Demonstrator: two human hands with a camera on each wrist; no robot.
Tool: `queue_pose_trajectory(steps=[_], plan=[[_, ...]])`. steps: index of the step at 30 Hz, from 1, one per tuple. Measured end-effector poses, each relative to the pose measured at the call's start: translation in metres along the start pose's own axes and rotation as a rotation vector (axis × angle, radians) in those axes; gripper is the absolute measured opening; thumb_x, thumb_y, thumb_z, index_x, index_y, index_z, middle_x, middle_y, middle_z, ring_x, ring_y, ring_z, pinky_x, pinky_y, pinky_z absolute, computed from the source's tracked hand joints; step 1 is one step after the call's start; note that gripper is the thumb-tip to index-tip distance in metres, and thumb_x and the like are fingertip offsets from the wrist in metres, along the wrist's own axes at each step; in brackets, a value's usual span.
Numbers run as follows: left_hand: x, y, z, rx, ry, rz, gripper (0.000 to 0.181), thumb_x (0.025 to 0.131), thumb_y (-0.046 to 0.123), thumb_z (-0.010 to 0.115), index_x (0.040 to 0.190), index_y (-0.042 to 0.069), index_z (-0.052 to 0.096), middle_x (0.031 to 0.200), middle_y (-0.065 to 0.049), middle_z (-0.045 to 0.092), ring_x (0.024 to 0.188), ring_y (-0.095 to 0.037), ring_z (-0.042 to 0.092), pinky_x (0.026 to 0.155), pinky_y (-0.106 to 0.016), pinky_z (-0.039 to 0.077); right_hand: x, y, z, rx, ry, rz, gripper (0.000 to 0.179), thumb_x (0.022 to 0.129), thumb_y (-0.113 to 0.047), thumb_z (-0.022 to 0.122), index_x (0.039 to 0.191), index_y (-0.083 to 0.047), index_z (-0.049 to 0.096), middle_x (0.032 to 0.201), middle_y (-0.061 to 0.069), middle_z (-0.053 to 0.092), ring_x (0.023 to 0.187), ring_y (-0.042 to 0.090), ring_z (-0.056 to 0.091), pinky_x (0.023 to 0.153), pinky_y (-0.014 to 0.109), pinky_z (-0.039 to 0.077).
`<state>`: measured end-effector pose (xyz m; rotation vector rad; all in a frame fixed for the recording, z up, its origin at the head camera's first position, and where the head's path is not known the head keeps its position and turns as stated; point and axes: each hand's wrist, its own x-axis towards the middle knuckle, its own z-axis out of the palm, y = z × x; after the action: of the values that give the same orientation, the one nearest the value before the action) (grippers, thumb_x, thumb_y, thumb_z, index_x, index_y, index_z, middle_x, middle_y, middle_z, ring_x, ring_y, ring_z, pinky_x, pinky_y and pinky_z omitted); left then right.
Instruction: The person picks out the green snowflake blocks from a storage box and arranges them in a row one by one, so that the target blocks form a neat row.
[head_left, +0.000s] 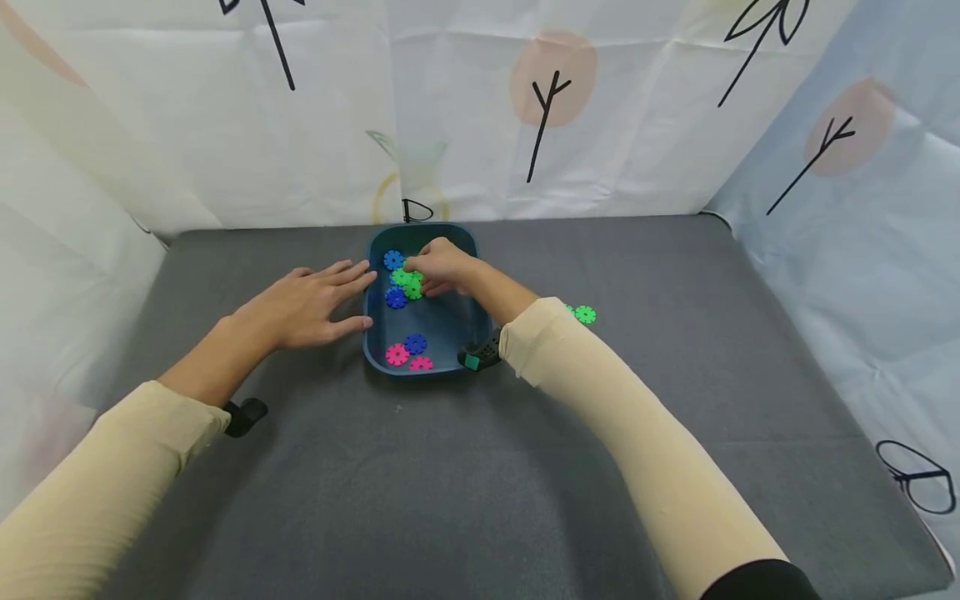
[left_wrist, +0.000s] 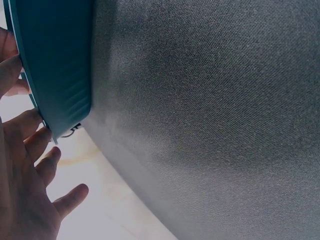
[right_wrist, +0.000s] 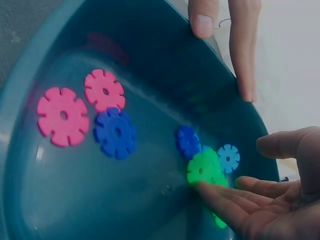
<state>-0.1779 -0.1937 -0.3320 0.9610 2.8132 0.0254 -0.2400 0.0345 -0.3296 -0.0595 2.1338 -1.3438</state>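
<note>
A dark teal plastic tub (head_left: 450, 333) stands on the grey table. My left hand (head_left: 318, 304) is at its left side, fingers straight and spread, the tips touching the rim. Inside the tub, my right hand (head_left: 446, 268) reaches to the green notched discs (head_left: 412, 287). In the right wrist view, fingertips of the right hand (right_wrist: 275, 205) touch the green discs (right_wrist: 202, 167), with the thumb apart. Beside them lie a dark blue disc (right_wrist: 188, 142) and a light blue disc (right_wrist: 228, 158). Pink discs (right_wrist: 63, 116) and another dark blue disc (right_wrist: 115, 133) lie at the near end.
Outside the tub, on its right, green discs (head_left: 585, 314) lie on the grey table (head_left: 420, 500), partly hidden by the right sleeve. Printed white cloth (head_left: 465, 108) hangs behind the table and along both sides.
</note>
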Motion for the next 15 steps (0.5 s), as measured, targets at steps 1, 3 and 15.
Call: queue_pose_trajectory(steps=[1,3,15], plan=[[0.000,0.000,0.000,-0.003,0.001,0.001,0.075,0.099,0.051,0.053,0.155,0.006,0.032,0.161,-0.017,0.027,0.147,-0.040,0.025,0.106,-0.067,0.031,0.000,0.000,0.001,0.009,-0.007,0.001,0.048,0.102,-0.018,0.057,0.142,0.005,0.047,0.130,0.028,0.057,0.115,0.037,0.063,0.096,0.044,0.051],[0.000,0.000,-0.001,-0.004,0.001,0.000,0.075,0.099,0.051,0.053,0.156,0.006,0.032,0.161,-0.017,0.027,0.147,-0.040,0.025,0.106,-0.067,0.031,0.001,-0.001,0.004,0.032,-0.022,0.001,0.047,0.102,-0.017,0.057,0.141,0.005,0.047,0.129,0.028,0.058,0.116,0.037,0.062,0.097,0.043,0.051],[0.001,0.000,-0.001,-0.013,0.002,0.006,0.075,0.099,0.051,0.052,0.155,0.006,0.033,0.161,-0.017,0.027,0.147,-0.040,0.025,0.106,-0.067,0.031,0.002,0.002,0.018,0.161,-0.093,-0.001,0.041,0.103,-0.015,0.054,0.138,0.006,0.050,0.131,0.028,0.059,0.120,0.037,0.060,0.101,0.044,0.048]])
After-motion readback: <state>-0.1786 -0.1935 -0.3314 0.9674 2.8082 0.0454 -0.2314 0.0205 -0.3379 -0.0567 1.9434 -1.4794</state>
